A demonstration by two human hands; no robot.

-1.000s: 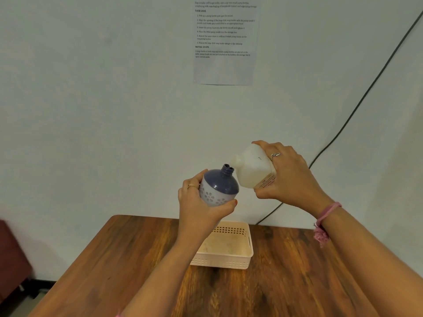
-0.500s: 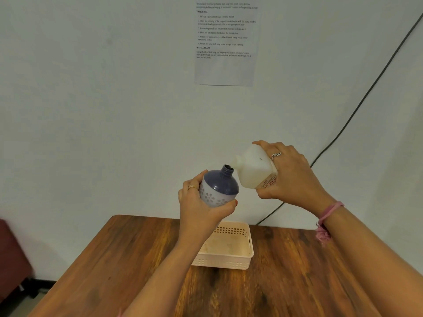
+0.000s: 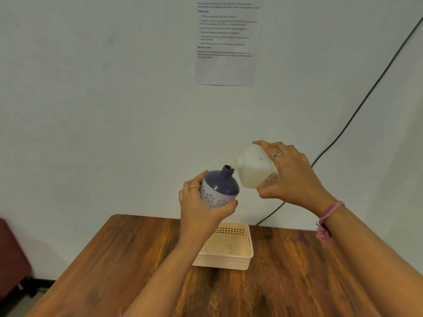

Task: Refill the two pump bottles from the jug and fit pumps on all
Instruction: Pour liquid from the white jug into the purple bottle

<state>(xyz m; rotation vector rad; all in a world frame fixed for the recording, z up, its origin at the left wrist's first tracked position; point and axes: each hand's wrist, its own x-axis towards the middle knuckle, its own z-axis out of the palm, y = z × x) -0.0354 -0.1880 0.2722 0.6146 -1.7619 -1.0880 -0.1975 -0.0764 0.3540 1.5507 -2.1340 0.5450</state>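
My left hand (image 3: 201,209) holds a round purple pump bottle (image 3: 220,186) with white flower marks, raised above the table, its open neck tilted to the right. My right hand (image 3: 290,177) grips a white translucent jug (image 3: 254,168), tipped to the left so that its spout touches the bottle's mouth. No pump is on the bottle. No flowing liquid can be made out. No other bottle and no pump heads are in view.
A cream plastic basket (image 3: 248,252) sits on the wooden table (image 3: 137,259), below my hands, near the wall. A printed sheet (image 3: 226,40) hangs on the wall, and a black cable (image 3: 357,110) runs down it on the right. A dark red seat (image 3: 11,255) stands at the far left.
Both hands have held almost still. The jug stays tipped against the bottle's mouth.
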